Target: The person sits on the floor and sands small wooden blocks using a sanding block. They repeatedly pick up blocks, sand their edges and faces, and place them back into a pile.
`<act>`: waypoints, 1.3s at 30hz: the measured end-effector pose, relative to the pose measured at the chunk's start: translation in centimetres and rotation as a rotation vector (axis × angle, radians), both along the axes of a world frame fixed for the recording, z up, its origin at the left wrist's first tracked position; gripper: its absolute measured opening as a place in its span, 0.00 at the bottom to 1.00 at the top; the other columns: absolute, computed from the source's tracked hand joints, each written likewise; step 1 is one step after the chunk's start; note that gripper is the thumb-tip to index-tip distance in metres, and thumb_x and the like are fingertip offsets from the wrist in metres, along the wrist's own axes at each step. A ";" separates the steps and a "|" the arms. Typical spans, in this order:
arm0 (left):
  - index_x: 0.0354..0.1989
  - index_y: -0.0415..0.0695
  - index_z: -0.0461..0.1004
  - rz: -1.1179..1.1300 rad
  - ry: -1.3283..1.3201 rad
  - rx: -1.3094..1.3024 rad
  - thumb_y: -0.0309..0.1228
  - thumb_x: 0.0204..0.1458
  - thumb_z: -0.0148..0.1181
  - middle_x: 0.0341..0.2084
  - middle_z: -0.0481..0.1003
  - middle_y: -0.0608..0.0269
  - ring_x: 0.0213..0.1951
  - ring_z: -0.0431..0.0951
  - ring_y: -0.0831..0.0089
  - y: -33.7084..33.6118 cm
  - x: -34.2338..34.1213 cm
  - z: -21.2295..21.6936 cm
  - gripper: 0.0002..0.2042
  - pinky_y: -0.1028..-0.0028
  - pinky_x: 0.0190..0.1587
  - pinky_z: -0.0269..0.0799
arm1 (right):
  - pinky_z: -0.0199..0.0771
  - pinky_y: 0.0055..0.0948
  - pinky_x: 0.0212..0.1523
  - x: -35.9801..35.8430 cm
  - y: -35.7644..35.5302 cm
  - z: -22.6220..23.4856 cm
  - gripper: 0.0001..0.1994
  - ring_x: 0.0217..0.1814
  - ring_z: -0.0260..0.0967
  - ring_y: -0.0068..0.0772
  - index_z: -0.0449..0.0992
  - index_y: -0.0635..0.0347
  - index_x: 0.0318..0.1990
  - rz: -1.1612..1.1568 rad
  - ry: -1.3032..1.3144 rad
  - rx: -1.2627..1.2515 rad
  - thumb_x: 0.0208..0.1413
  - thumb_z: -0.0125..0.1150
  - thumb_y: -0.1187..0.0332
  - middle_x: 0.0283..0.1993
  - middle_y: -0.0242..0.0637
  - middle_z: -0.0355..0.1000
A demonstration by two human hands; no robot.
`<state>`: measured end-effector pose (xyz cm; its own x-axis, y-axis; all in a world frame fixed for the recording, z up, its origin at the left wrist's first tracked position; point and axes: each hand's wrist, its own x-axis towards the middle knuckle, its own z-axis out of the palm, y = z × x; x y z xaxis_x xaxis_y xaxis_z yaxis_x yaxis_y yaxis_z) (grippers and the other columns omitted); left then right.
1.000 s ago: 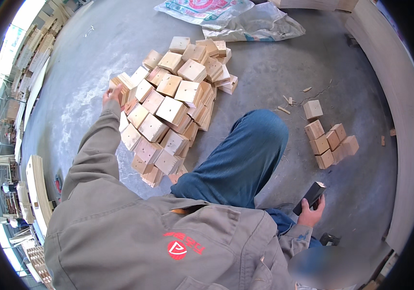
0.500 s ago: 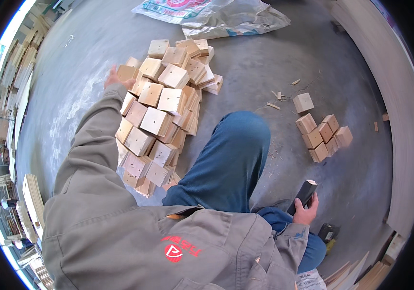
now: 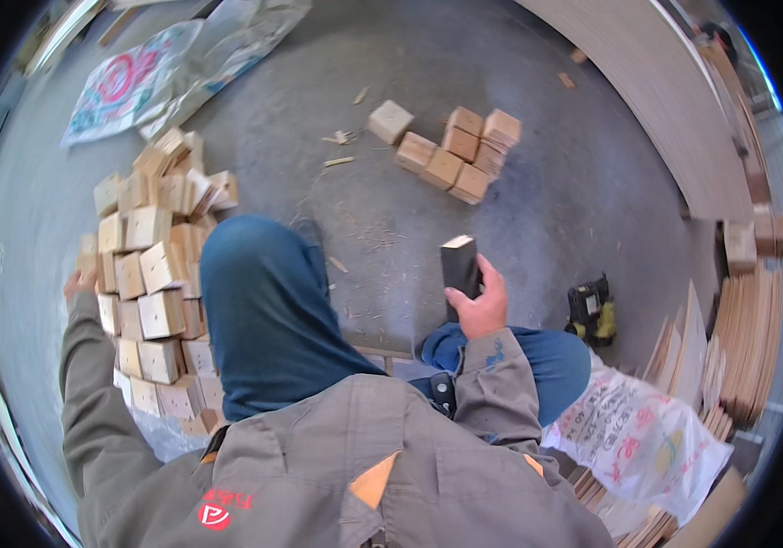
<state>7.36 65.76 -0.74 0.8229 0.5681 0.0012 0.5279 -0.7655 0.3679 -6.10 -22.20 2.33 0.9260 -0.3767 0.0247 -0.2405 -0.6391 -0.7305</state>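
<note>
On the floor to the left stands a large stacked pile of pale wooden blocks, many with small dark holes. My left hand is at the pile's outer left side, its fingers closed round a small wooden block; part of the grip is blurred. In front of my body, my right hand grips a black rectangular block with a pale top end, held upright. Ahead of that hand, a small group of wooden blocks sits on the floor, with a single paler block beside it.
Wood splinters lie on the concrete. A black and yellow-green tool stands right of my knee. A printed plastic sack lies far left, another sack at lower right. Thin boards are stacked along the right.
The view has swung to the right, so the pile now sits farther left. My left hand stays at the pile's left side. My right hand still holds the black block, now more upright.
</note>
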 end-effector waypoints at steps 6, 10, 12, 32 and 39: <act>0.62 0.37 0.75 -0.097 -0.019 0.076 0.48 0.51 0.71 0.59 0.77 0.45 0.61 0.76 0.53 -8.2 7.5 6.1 0.34 0.59 0.63 0.71 | 0.71 0.41 0.64 -0.5 0.0 2.7 0.41 0.62 0.71 0.51 0.69 0.65 0.66 -0.073 -0.107 0.073 0.41 0.79 0.68 0.60 0.52 0.71; 0.62 0.38 0.75 -0.332 -0.089 0.057 0.46 0.51 0.71 0.57 0.78 0.45 0.58 0.78 0.56 -16.2 15.2 8.3 0.33 0.61 0.60 0.73 | 0.72 0.41 0.63 -0.7 -0.6 4.1 0.40 0.61 0.71 0.51 0.69 0.65 0.66 -0.132 -0.141 0.164 0.41 0.79 0.68 0.60 0.52 0.71; 0.62 0.38 0.75 -0.478 -0.131 0.023 0.45 0.50 0.72 0.56 0.79 0.46 0.56 0.79 0.57 -22.1 19.2 9.2 0.33 0.62 0.59 0.73 | 0.71 0.41 0.63 -0.8 -0.8 4.6 0.41 0.62 0.71 0.51 0.69 0.65 0.66 -0.163 -0.150 0.252 0.42 0.79 0.68 0.59 0.52 0.71; 0.77 0.54 0.52 -1.311 0.388 0.256 0.30 0.38 0.77 0.75 0.57 0.57 0.75 0.58 0.56 -82.8 27.1 -11.2 0.53 0.60 0.73 0.63 | 0.74 0.39 0.61 0.6 -4.7 5.7 0.40 0.60 0.73 0.42 0.67 0.72 0.65 -0.357 0.015 0.863 0.45 0.82 0.68 0.62 0.52 0.68; 0.77 0.54 0.53 -1.304 0.390 0.386 0.30 0.41 0.75 0.75 0.56 0.58 0.77 0.53 0.60 -85.0 29.7 -19.2 0.51 0.60 0.75 0.58 | 0.67 0.45 0.69 1.4 -5.5 4.5 0.48 0.70 0.66 0.44 0.58 0.75 0.70 -0.467 0.172 1.132 0.46 0.83 0.68 0.68 0.52 0.64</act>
<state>37.07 -19.25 -19.99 0.7333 -0.5728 -0.3662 -0.6081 -0.7935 0.0233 -4.71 -27.69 6.81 0.6557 -0.4017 -0.6393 -0.4236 0.5052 -0.7519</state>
